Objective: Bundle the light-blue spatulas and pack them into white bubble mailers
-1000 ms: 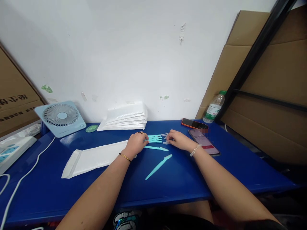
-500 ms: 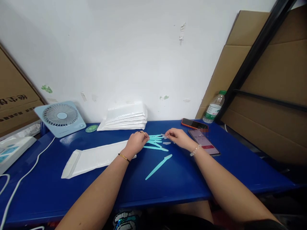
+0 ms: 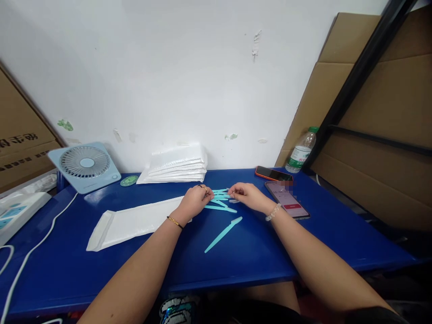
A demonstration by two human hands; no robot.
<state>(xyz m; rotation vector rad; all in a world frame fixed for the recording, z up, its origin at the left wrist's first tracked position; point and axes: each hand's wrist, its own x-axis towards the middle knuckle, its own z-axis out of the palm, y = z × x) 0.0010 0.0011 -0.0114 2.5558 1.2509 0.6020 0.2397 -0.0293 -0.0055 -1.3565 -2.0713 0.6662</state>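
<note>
My left hand (image 3: 195,200) is closed in a pinch on the handle end of a turquoise eyebrow razor. At the razor's other end, the fingertips of my right hand (image 3: 248,196) pinch what looks like a small clear cap; the fingers partly cover it. Several more turquoise razors (image 3: 221,208) lie in a loose pile under and between my hands. A clear plastic cap (image 3: 234,201) shows just below my right fingers. One single razor (image 3: 223,235) rests apart on the blue table, nearer to me.
A white padded envelope (image 3: 135,225) lies left, partly under my left arm. Behind it are a stack of white envelopes (image 3: 175,166), a green round disc (image 3: 129,181) and a blue fan (image 3: 87,164). To the right are two phones (image 3: 286,200) and a water bottle (image 3: 301,153).
My right hand has moved slightly left, from the clear caps to the razor's end. My left hand has shifted a little right, and the two hands are now closer together.
</note>
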